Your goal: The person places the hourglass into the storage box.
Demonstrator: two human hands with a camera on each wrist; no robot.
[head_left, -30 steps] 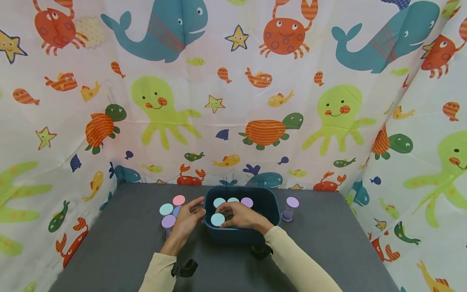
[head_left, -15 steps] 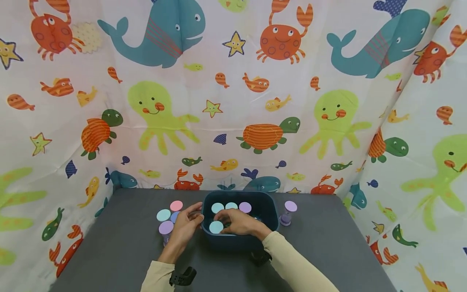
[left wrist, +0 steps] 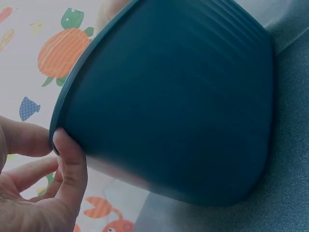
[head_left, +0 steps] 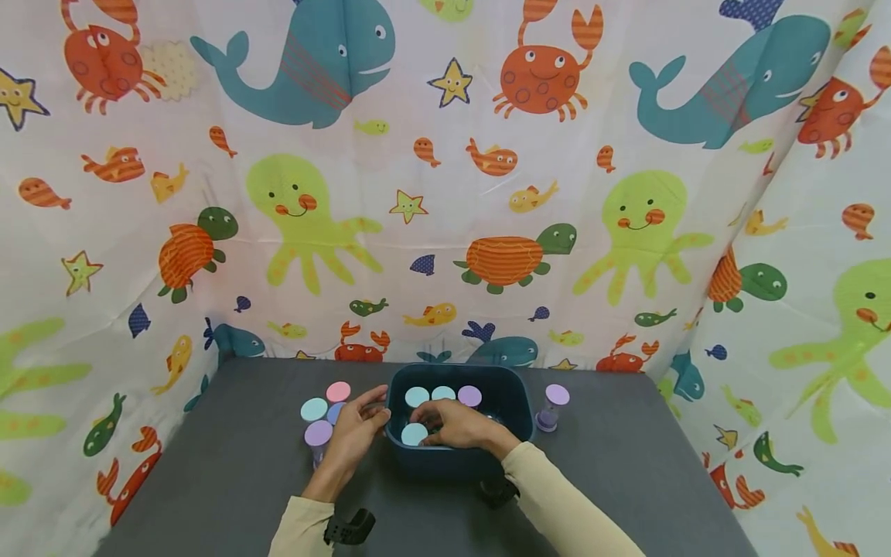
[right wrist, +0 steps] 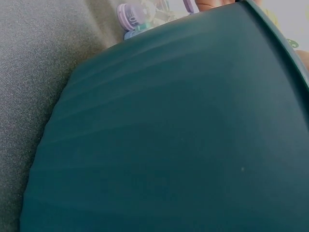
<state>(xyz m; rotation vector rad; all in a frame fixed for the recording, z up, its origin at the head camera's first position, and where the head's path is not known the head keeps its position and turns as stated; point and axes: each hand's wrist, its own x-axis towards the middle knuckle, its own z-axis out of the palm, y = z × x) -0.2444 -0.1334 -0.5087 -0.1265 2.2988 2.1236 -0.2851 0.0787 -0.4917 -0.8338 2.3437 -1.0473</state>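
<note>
A dark teal bin [head_left: 459,464] stands on the table. My left hand [head_left: 356,429] is at its left side; in the left wrist view the thumb and index finger of my left hand [left wrist: 53,179] pinch its rim. My right hand [head_left: 462,425] reaches into the bin over the front wall, its fingers curled round a sand timer with a light blue cap [head_left: 414,434]. Behind that hand, two light blue-capped sand timers [head_left: 417,397] and a purple-capped sand timer [head_left: 469,396] stand in the bin. The bin's wall hides my right fingers in the right wrist view.
Left of the bin are sand timers with pink [head_left: 339,391], light blue [head_left: 314,409], blue [head_left: 335,412] and purple caps [head_left: 319,433]. A purple sand timer [head_left: 553,408] stands close to the bin's right side. A patterned curtain [head_left: 431,193] hangs behind the grey table [head_left: 626,464].
The head view has tilted slightly. Relative to the bin, my right hand and its light blue-capped sand timer sit slightly lower than one second ago. My left hand stays at the rim.
</note>
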